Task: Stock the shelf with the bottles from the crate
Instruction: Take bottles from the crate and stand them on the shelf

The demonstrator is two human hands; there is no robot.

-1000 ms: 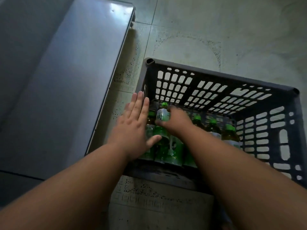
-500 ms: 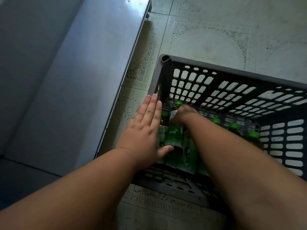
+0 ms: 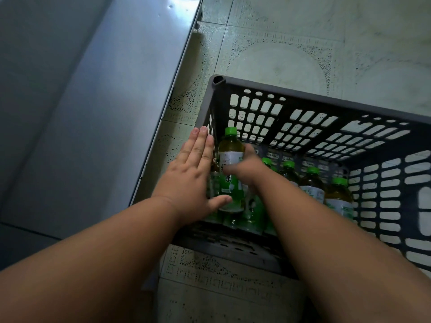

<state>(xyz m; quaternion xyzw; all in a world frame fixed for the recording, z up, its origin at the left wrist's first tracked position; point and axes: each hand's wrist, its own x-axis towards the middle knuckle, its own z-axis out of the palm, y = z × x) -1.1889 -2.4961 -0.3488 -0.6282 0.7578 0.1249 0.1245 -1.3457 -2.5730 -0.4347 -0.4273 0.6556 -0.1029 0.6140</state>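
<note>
A dark grey slatted crate (image 3: 303, 101) stands on the tiled floor and holds several green-capped tea bottles (image 3: 312, 183) along its near side. My right hand (image 3: 247, 169) grips one tea bottle (image 3: 229, 157) by its upper body, raised above the others at the crate's left end. My left hand (image 3: 191, 178) lies flat with fingers together over the crate's left wall, its thumb touching the lower part of the held bottle. The grey metal shelf (image 3: 98, 108) lies to the left of the crate.
Pale patterned floor tiles (image 3: 303, 43) stretch beyond the crate and in front of it. The shelf's edge (image 3: 172, 94) runs diagonally close to the crate's left corner, with a narrow strip of floor between them.
My right hand has lifted the bottle higher out of the row, so its cap and neck now show. The left hand has stayed flat beside it. The view has shifted a little.
</note>
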